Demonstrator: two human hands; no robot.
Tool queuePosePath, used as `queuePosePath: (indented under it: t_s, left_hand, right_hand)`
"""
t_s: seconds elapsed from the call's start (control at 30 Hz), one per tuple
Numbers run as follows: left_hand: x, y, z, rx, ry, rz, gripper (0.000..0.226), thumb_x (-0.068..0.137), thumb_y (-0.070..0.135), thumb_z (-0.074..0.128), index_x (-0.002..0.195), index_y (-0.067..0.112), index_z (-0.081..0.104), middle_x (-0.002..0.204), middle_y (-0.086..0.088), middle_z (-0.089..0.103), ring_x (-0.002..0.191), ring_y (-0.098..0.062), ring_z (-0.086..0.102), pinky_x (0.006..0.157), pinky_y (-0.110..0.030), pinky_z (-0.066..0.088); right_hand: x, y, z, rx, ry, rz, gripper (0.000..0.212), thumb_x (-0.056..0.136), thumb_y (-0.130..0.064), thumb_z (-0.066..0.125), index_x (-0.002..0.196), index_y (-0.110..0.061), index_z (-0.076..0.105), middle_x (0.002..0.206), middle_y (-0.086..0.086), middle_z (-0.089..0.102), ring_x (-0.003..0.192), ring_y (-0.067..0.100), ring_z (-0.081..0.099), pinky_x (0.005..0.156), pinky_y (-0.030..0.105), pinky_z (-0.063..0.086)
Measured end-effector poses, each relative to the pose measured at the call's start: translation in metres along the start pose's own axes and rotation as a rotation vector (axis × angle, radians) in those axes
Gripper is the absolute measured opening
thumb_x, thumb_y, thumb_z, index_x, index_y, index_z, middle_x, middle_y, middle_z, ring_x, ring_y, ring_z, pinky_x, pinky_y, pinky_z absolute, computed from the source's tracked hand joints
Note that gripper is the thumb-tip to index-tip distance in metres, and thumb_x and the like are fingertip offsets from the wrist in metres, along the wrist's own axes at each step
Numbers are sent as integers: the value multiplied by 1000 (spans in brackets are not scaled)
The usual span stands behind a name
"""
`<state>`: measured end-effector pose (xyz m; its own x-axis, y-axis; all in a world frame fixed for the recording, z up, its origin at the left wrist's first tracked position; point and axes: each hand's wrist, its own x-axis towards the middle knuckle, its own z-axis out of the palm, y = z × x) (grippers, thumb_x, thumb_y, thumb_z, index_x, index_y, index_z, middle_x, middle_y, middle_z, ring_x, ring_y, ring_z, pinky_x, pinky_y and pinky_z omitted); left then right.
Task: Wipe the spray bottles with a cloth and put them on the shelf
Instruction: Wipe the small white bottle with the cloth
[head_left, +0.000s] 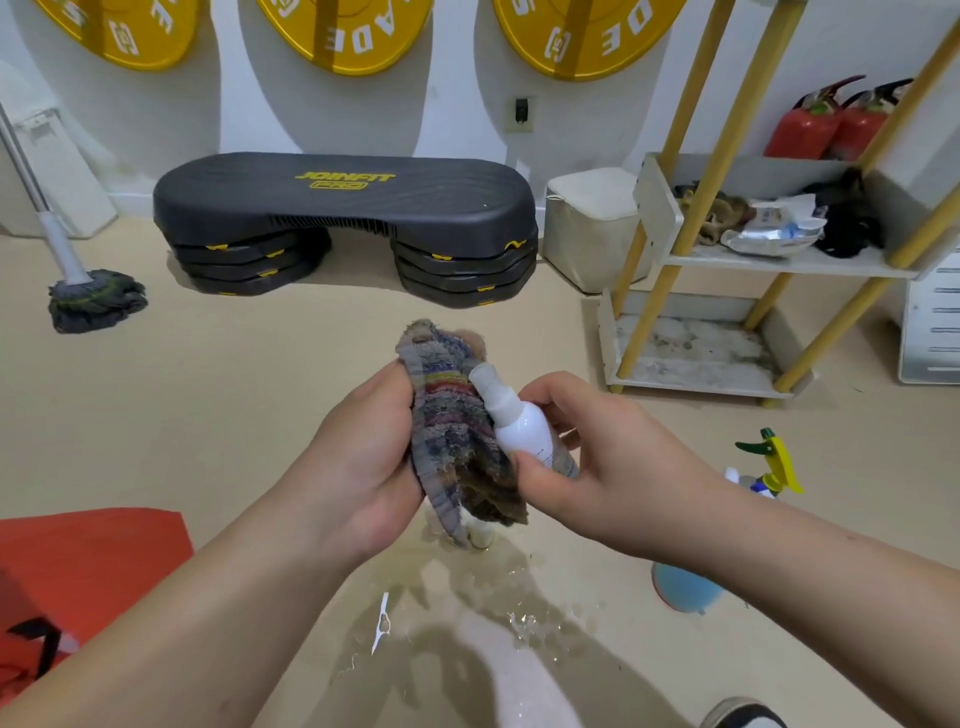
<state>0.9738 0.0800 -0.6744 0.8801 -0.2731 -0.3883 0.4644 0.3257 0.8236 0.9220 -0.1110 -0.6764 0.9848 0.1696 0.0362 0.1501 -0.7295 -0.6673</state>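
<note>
- Right hand (582, 441): thumb and fingers curled round one white spray bottle (519, 421). It is smooth plastic with a round body, and its nozzle tilts up and to the left.
- Left hand (363, 457): grips one striped cloth (452, 431), coarse weave with frayed edges, bunched and pressed against the bottle's left side.
- Straight below the bottle: one small white object on the floor, half hidden by the cloth. We cannot tell what it is. A glossy puddle (519, 597) spreads around it.
- Lower right of the bottle: one trigger bottle (776, 460) with a yellow-green head and blue body, on the floor, partly behind the right forearm.
- Upper right of the bottle: one shelf (779, 265) of white boards on slanted yellow poles. We count two tiers. The middle tier holds rags and packets, and the bottom one shows a stained board with raised lips.
- Open beige floor lies between the bottle and the shelf.
- Beyond the bottle: one dark step platform (343, 208), rounded, on stacked risers.
- Far left of the bottle: one mop (96, 299).
</note>
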Motion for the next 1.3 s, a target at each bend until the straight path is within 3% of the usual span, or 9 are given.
queuePosePath:
  t_s: [0.07,0.23,0.37,0.63,0.83,0.97,1.1,1.2,1.3]
  left_hand:
    - [-1,2,-1,76,-18,55,25,99,27,63,116,14,77,117,-16,75,103,-28,71,105,-53,52]
    - [-17,-12,12,479,-37,209,25,107,34,49,113,25,72,110,-25,71,85,-54,66,75,-60,48]
    - [-19,-12,16,381,7,199,32,106,27,46,111,15,75,109,-20,76,87,-30,71,80,-46,53]
    - [4,7,-6,-40,320,75,31,105,32,52,111,13,76,96,-6,73,86,-24,68,80,-41,56]
    - [-2,9,-6,149,229,94,30,101,30,54,106,14,79,88,-6,63,79,-23,55,72,-42,47]
    - [-19,-9,17,436,77,91,26,99,37,49,85,17,58,78,-5,51,70,-23,43,56,-32,42]
    - [-28,-39,28,601,-28,123,24,109,47,38,112,47,62,102,12,77,89,-7,74,69,-33,60]
    - [-28,-41,30,545,-38,140,29,111,45,35,114,46,64,102,8,79,88,-8,77,70,-40,65]
    - [-26,-38,29,508,4,119,39,112,49,31,115,38,69,103,5,81,94,-23,79,92,-62,57]
  right_hand:
    - [1,2,-1,67,-9,36,22,89,-39,65,106,-31,56,92,-10,72,83,13,66,77,45,57]
    - [-1,0,4,126,-36,-3,17,93,-39,65,105,-29,57,86,-10,69,79,12,63,77,46,57]
    - [-4,-5,8,121,-54,-33,15,96,-41,62,105,-30,57,88,-10,70,80,11,63,75,40,56]
    - [-2,1,5,356,-192,260,12,101,-32,62,110,-25,67,100,-4,77,92,17,72,71,25,53]
    - [1,10,4,538,-141,420,12,103,-27,62,110,-20,70,104,6,79,105,28,72,96,44,56]
    - [2,6,5,660,-120,379,12,102,-19,65,112,-12,68,104,11,79,88,21,72,87,41,54]
    - [1,1,6,625,-127,229,11,95,-10,65,106,-8,64,96,24,75,79,26,64,73,49,50]
    - [1,4,4,609,-122,217,6,99,-4,63,101,-9,63,89,17,77,70,16,64,67,32,48]
    - [2,8,-1,716,-139,291,12,100,-2,63,112,-4,66,94,14,79,67,14,67,65,25,50]
